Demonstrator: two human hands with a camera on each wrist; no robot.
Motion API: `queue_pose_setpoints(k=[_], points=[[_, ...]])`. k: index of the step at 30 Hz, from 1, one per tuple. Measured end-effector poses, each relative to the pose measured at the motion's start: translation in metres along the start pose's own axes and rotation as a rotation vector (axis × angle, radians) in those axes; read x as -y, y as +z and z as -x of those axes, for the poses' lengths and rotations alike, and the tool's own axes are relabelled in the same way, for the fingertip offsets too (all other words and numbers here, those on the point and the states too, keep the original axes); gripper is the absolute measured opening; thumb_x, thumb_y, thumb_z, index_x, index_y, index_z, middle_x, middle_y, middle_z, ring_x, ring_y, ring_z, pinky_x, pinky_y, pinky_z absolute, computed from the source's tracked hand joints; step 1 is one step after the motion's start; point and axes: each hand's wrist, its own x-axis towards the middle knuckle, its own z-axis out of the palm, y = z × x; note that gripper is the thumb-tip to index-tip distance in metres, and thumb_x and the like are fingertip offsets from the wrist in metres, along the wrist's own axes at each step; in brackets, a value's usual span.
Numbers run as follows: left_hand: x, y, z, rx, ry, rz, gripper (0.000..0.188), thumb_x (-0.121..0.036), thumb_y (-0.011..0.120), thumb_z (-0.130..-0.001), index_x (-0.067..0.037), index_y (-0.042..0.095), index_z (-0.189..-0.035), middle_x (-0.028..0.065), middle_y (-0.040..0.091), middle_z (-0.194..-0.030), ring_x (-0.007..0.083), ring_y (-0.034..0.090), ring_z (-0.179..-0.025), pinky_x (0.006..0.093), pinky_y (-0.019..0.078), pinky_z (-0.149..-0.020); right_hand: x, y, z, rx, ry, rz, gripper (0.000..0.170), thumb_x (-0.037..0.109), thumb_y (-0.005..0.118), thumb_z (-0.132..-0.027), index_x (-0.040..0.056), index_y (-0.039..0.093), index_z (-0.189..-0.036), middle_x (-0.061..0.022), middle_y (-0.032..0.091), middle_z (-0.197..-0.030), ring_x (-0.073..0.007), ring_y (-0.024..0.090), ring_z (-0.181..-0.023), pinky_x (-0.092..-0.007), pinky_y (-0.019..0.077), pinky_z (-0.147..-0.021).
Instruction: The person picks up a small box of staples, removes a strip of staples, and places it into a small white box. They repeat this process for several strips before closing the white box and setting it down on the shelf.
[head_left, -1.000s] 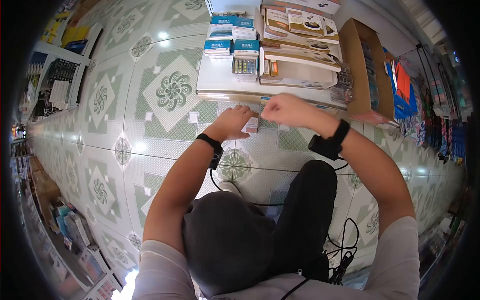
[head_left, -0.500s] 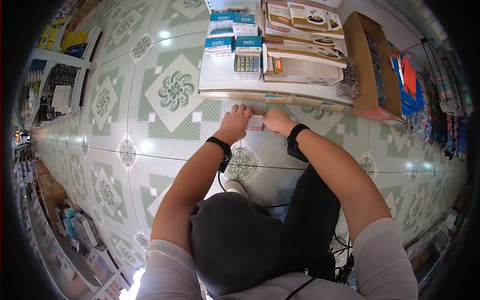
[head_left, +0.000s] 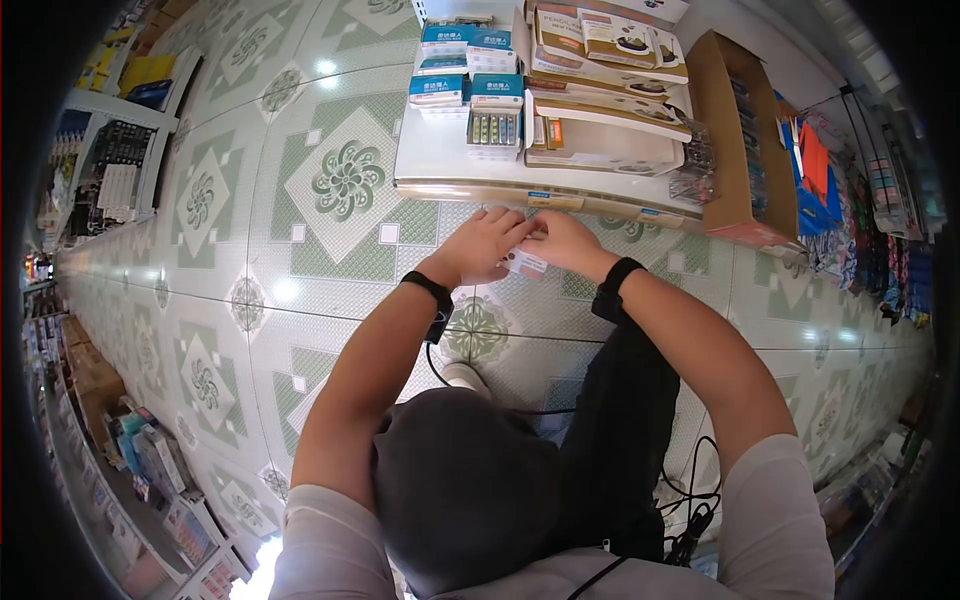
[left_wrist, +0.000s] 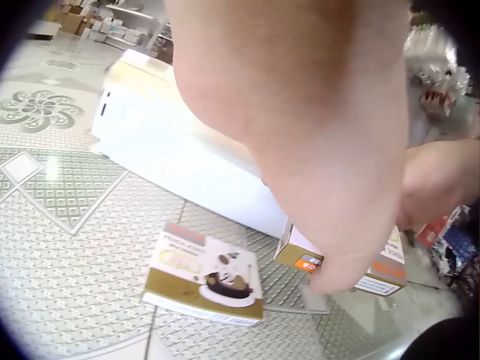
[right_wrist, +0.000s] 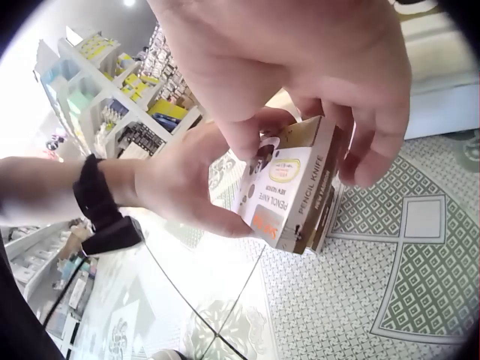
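Note:
Both hands meet over a small white, gold and orange pencil knife box [head_left: 527,263] just in front of the low shelf. In the right wrist view my right hand [right_wrist: 300,67] pinches this box [right_wrist: 289,187] from above, thumb on its printed face. My left hand [right_wrist: 184,176] has its thumb at the box's lower edge and fingers behind it. A similar box [left_wrist: 206,277] lies flat on the tiles in the left wrist view, beside the held one [left_wrist: 386,262]. From the head view, the left hand [head_left: 483,246] touches the right hand [head_left: 565,243].
The low white shelf [head_left: 420,160] beyond the hands bears blue-and-white boxes [head_left: 495,88], larger pencil knife cartons [head_left: 600,90] and an open brown carton [head_left: 718,130]. Patterned tiles [head_left: 345,180] surround it. A black cable [head_left: 692,515] lies by the knee.
The right hand has come down from above the shelf's edge and taken hold of the box. The left hand has shifted slightly right, and the box is now tilted between the hands.

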Motion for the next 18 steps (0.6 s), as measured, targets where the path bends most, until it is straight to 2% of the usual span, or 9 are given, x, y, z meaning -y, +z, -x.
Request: queue_pose_setpoints(k=[3, 4, 6, 8, 10, 11, 12, 14, 18], points=[[-0.017, -0.016, -0.017, -0.054, 0.128, 0.028, 0.084, -0.014, 0.082, -0.062, -0.008, 0.048, -0.138, 0.0105, 0.054, -0.132, 0.0301, 0.050, -0.125, 0.0422, 0.0424, -0.103, 0.000, -0.027, 0.006, 0.176, 0.013, -0.067, 0.050, 0.039, 0.077, -0.079, -0.0030, 0.071, -0.105, -0.0161, 0.074, -0.097, -0.0307, 0.071, -0.089, -0.0378, 0.0543, -0.080], [-0.022, -0.022, -0.023, -0.080, 0.173, 0.035, 0.083, -0.014, 0.082, -0.062, -0.008, 0.048, -0.137, 0.0106, 0.054, -0.132, 0.0304, 0.050, -0.126, 0.0420, 0.0415, -0.104, -0.002, -0.034, 0.009, 0.173, 0.012, -0.063, 0.050, 0.039, 0.077, -0.079, -0.0030, 0.071, -0.105, -0.0161, 0.074, -0.097, -0.0307, 0.071, -0.089, -0.0378, 0.0543, -0.080], [-0.029, -0.035, -0.033, -0.123, 0.217, 0.026, 0.082, -0.016, 0.083, -0.063, -0.008, 0.048, -0.137, 0.0111, 0.054, -0.132, 0.0308, 0.050, -0.125, 0.0423, 0.0415, -0.104, -0.007, -0.049, 0.017, 0.151, -0.163, -0.334, 0.042, 0.030, 0.077, -0.081, -0.0040, 0.070, -0.105, -0.0154, 0.074, -0.093, -0.0263, 0.071, -0.083, -0.0361, 0.0539, -0.077], [-0.035, -0.048, -0.040, -0.168, 0.252, 0.020, 0.080, -0.018, 0.083, -0.064, -0.007, 0.049, -0.136, 0.0117, 0.054, -0.133, 0.0312, 0.051, -0.124, 0.0426, 0.0414, -0.104, -0.003, -0.070, 0.029, 0.086, -0.171, -0.279, 0.038, 0.027, 0.075, -0.083, -0.0039, 0.070, -0.104, -0.0140, 0.073, -0.090, -0.0230, 0.069, -0.080, -0.0354, 0.0534, -0.075], [-0.041, -0.064, -0.048, -0.331, 0.289, 0.057, 0.071, -0.019, 0.080, -0.071, -0.006, 0.050, -0.134, 0.0132, 0.055, -0.132, 0.0335, 0.052, -0.122, 0.0433, 0.0418, -0.104, 0.010, -0.098, 0.043, 0.019, -0.179, -0.223, 0.034, 0.025, 0.074, -0.086, -0.0038, 0.070, -0.104, -0.0126, 0.073, -0.088, -0.0196, 0.068, -0.077, -0.0347, 0.0530, -0.072], [-0.044, -0.073, -0.051, -0.338, 0.291, 0.055, 0.071, -0.019, 0.080, -0.071, -0.006, 0.050, -0.134, 0.0132, 0.055, -0.132, 0.0335, 0.052, -0.122, 0.0433, 0.0418, -0.104, 0.020, -0.114, 0.050, -0.005, -0.097, -0.265, 0.033, 0.024, 0.073, -0.088, -0.0039, 0.069, -0.104, -0.0110, 0.072, -0.087, -0.0166, 0.067, -0.076, -0.0329, 0.0522, -0.070], [-0.046, -0.082, -0.055, -0.424, 0.240, 0.071, 0.067, -0.020, 0.079, -0.074, -0.005, 0.051, -0.133, 0.0135, 0.055, -0.132, 0.0346, 0.053, -0.122, 0.0439, 0.0420, -0.104, 0.025, -0.125, 0.055, -0.030, -0.016, -0.306, 0.032, 0.024, 0.072, -0.090, -0.0040, 0.069, -0.105, -0.0095, 0.071, -0.086, -0.0136, 0.065, -0.074, -0.0311, 0.0514, -0.068], [-0.044, -0.090, -0.060, -0.542, 0.147, 0.072, 0.059, -0.017, 0.074, -0.079, -0.003, 0.052, -0.132, 0.0153, 0.054, -0.133, 0.0370, 0.051, -0.123, 0.0444, 0.0425, -0.104, 0.023, -0.143, 0.052, -0.081, -0.045, -0.388, 0.030, 0.023, 0.070, -0.092, -0.0041, 0.068, -0.105, -0.0079, 0.070, -0.086, -0.0115, 0.063, -0.074, -0.0294, 0.0506, -0.067], [-0.037, -0.085, -0.066, -0.511, -0.023, -0.124, 0.057, -0.013, 0.072, -0.080, -0.003, 0.052, -0.132, 0.0163, 0.052, -0.137, 0.0367, 0.048, -0.128, 0.0454, 0.0410, -0.106, 0.039, -0.159, 0.034, -0.204, -0.053, -0.552, 0.025, 0.017, 0.064, -0.096, -0.0057, 0.066, -0.107, -0.0062, 0.069, -0.087, -0.0098, 0.062, -0.073, -0.0273, 0.0493, -0.065]])
